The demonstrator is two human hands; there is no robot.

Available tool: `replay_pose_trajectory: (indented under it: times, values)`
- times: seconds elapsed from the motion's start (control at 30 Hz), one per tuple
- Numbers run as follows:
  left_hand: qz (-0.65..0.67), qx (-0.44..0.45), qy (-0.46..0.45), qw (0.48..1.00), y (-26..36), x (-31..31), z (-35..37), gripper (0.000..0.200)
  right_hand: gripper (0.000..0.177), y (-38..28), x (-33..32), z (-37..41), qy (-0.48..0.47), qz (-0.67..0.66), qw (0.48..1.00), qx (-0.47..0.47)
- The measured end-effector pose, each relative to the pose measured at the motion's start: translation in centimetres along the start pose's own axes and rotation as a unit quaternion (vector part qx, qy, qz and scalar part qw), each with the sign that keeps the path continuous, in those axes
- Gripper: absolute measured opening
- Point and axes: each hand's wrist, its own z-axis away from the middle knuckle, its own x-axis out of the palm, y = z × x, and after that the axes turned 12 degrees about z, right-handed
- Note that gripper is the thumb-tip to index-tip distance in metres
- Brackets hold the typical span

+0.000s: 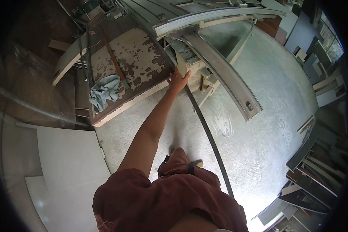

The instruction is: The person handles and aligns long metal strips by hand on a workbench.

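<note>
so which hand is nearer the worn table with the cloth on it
Left. The left hand is by the near right-hand corner of the worn table; contact is hard to tell. The right hand is out of view, nowhere seen beside it.

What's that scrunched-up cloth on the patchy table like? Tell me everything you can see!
The cloth is pale greyish blue and looks like soft fabric. It's crumpled into a loose, lumpy heap full of folds, so its full shape is hidden. It lies on the worn, patchy table, near its front left corner and reaching to the left edge. A thin wooden strip lies to its right. No hand touches it.
</note>
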Motion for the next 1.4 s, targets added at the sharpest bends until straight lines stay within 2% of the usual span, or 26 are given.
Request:
replay_pose_trajectory:
  times: [0.07,0.1,0.13,0.23,0.33,0.37,0.43,0.57,0.73,0.83,0.9,1.03,1.13,1.2,1.23,1.3,1.4]
  values:
    - [-0.001,0.003,0.010,1.000,-0.6,-0.3,-1.1,0.096,0.026,1.2,1.4,-1.2,0.007,0.032,0.998,-0.050]
    - [0.000,0.004,0.008,1.000,-0.8,-0.6,-1.6,0.096,0.027,-1.8,1.0,-0.1,0.009,0.048,0.996,-0.076]
    - [0.000,0.007,0.016,1.000,-1.2,-0.9,-2.3,0.096,0.029,-4.8,0.1,1.6,-0.016,0.040,0.999,-0.032]
    - [0.000,0.002,0.011,1.000,-2.6,-2.2,-4.7,0.098,0.029,-7.5,0.7,0.8,-0.010,0.061,0.997,-0.043]
    - [-0.005,-0.005,0.005,1.000,-3.9,-3.8,-8.0,0.099,0.027,-13.0,0.5,1.3,-0.011,0.061,0.998,-0.023]
    - [-0.014,-0.004,0.006,1.000,-4.3,-4.2,-9.0,0.100,0.027,-11.8,1.7,-0.3,-0.011,0.063,0.998,-0.021]
    - [-0.008,-0.003,0.001,1.000,-5.1,-5.2,-11.1,0.101,0.028,-8.1,4.6,-4.2,0.043,0.036,0.989,-0.136]
    - [0.022,-0.004,-0.003,1.000,-6.3,-6.6,-14.8,0.104,0.029,-12.9,4.8,-4.9,0.052,0.097,0.987,-0.120]
    - [0.024,-0.018,-0.036,0.999,-7.0,-8.7,-19.3,0.104,0.021,-24.0,2.7,-1.3,0.239,0.159,0.956,-0.063]
    - [-0.003,-0.006,-0.031,0.999,-7.4,-9.9,-21.8,0.104,0.018,-27.4,2.8,-1.4,0.216,0.094,0.970,-0.058]
    - [-0.026,0.008,-0.021,0.999,-7.5,-10.6,-23.1,0.104,0.016,-29.8,3.4,-1.5,0.215,0.098,0.970,-0.058]
    - [0.030,0.004,-0.030,0.999,-8.8,-12.4,-26.1,0.103,0.015,-32.6,5.2,-2.8,0.224,0.086,0.969,-0.067]
    - [0.045,-0.013,-0.041,0.998,-9.2,-13.7,-27.9,0.102,0.014,-34.2,6.2,-3.7,0.259,0.104,0.955,-0.104]
    - [0.045,-0.014,-0.037,0.998,-9.8,-14.1,-29.4,0.102,0.012,-36.0,6.0,-4.2,0.321,0.232,0.904,-0.161]
    - [0.028,-0.008,-0.026,0.999,-10.2,-14.2,-30.2,0.101,0.012,-36.8,6.0,-4.4,0.324,0.232,0.903,-0.159]
    - [0.015,-0.003,-0.016,1.000,-10.7,-14.7,-31.5,0.101,0.011,-38.5,5.7,-4.6,0.331,0.134,0.928,-0.103]
    - [0.026,-0.003,-0.028,0.999,-11.5,-15.5,-33.4,0.101,0.012,-41.6,5.3,-4.8,0.359,0.173,0.914,-0.075]
